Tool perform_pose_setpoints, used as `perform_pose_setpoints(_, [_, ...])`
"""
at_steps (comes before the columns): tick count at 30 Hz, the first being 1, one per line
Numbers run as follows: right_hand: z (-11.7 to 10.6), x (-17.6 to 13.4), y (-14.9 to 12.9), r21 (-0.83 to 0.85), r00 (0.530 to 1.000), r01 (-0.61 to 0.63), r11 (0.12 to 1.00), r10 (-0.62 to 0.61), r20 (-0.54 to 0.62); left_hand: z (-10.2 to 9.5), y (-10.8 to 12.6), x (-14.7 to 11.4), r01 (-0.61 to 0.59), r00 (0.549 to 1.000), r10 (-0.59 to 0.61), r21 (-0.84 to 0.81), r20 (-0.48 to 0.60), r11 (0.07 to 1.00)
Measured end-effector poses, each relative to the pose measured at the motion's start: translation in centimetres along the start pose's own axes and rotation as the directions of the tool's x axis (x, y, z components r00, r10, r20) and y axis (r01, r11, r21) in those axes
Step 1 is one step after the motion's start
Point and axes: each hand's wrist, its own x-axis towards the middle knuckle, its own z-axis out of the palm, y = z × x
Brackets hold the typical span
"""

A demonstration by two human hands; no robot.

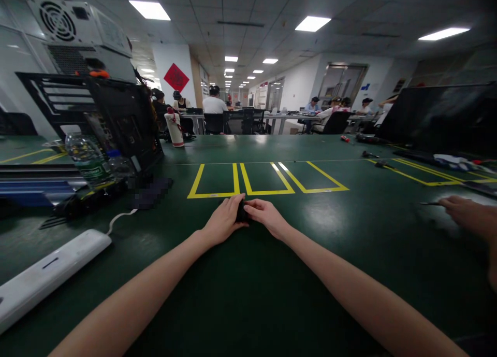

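A small black object point(241, 212) is between my two hands, low over the green table; its kind is too dark and too covered to make out. My left hand point(225, 220) wraps round it from the left, with the thumb below and the fingers over the top. From the right, my right hand point(265, 217) has its fingertips pinched against the object's edge. Just beyond both hands, yellow tape frames point(267, 193) mark the tabletop.
On the left stand a white power strip point(50, 274), a plastic bottle point(87, 157) and an open black computer case point(128, 124). A white cylinder point(174, 129) stands farther back. At right, another person's hand point(468, 216) holds a thin tool near a black monitor point(442, 116).
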Motion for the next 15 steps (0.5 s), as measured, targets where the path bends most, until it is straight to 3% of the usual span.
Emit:
perform_pose_setpoints(8, [0.49,-0.58,-0.36,-0.037,0.992,0.116,0.993,-0.114,0.045,-0.67,-0.05,-0.98,-0.03,0.999,0.03,0.005,0.011,1.0])
perform_pose_setpoints(15, [0.39,-0.17,0.08,-0.017,0.986,0.155,0.988,-0.153,0.069,-0.68,0.19,-0.79,0.052,0.999,-0.053,0.121,0.002,0.991])
